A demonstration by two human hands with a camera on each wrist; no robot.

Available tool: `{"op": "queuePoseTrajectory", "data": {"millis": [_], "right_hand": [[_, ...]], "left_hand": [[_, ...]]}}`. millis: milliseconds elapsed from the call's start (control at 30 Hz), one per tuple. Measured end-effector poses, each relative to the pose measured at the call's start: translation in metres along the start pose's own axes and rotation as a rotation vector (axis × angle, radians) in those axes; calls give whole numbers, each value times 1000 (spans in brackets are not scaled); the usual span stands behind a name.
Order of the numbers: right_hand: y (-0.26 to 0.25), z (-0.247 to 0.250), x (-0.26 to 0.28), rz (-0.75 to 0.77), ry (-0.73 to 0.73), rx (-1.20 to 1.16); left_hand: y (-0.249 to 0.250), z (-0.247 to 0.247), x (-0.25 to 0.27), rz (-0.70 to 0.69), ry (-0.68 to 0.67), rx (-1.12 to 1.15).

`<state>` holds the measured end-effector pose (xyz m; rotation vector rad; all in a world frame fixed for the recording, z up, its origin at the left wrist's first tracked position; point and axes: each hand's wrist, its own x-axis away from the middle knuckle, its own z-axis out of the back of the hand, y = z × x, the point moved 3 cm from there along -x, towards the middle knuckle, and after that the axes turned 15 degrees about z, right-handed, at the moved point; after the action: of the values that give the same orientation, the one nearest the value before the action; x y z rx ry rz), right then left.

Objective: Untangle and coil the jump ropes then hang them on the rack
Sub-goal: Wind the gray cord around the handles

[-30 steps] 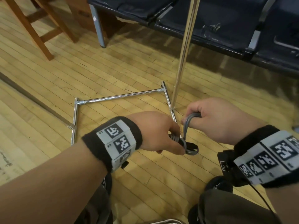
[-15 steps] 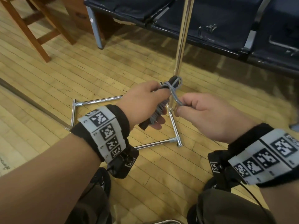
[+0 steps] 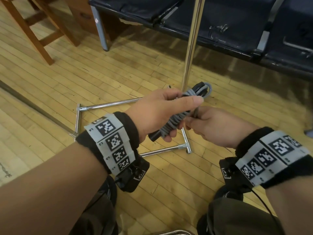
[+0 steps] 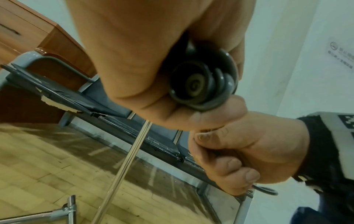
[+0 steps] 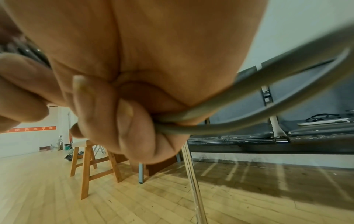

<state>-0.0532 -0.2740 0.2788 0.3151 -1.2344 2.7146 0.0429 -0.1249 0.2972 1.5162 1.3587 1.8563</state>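
A grey jump rope (image 3: pixel 172 123) with black handles is wound into a tight bundle. My left hand (image 3: pixel 162 112) grips the bundle around its middle, thumb on top. In the left wrist view the bundle's coiled end (image 4: pixel 201 84) shows between my fingers. My right hand (image 3: pixel 210 126) sits just right of it and pinches a loop of the grey cord (image 5: pixel 239 121), which curves off to the right in the right wrist view. The chrome rack's upright pole (image 3: pixel 191 41) rises just behind both hands, and its base frame (image 3: pixel 110 106) lies on the floor beneath them.
A row of dark blue bench seats (image 3: pixel 220 19) stands behind the rack. Wooden stool legs (image 3: pixel 33 31) and a wooden cabinet (image 3: pixel 81 12) are at the far left. My knees (image 3: pixel 237 217) are at the bottom, over the wood floor (image 3: pixel 50 78).
Both hands have risen from near the floor with the rope. The bundle has turned to lie across my left palm, and my right hand has dropped lower right, still pinching the cord.
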Motion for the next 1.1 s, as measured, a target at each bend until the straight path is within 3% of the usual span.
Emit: {"op": "queuePoseTrajectory", "data": {"millis": [200, 333, 533, 667, 867, 1100], "right_hand": [[-7, 5, 2, 8, -82, 311], [-7, 10, 3, 84, -59, 165], [-4, 14, -3, 86, -6, 339], [-6, 24, 3, 88, 66, 303], [-13, 18, 8, 55, 11, 373], [-21, 15, 7, 101, -19, 283]], "left_hand": [[-1, -9, 4, 23, -61, -209], [2, -12, 7, 10, -110, -297], [4, -7, 8, 24, -133, -235], [2, -8, 9, 63, -172, -229], [0, 0, 7, 129, -43, -466], [-7, -5, 10, 155, -107, -609]]}}
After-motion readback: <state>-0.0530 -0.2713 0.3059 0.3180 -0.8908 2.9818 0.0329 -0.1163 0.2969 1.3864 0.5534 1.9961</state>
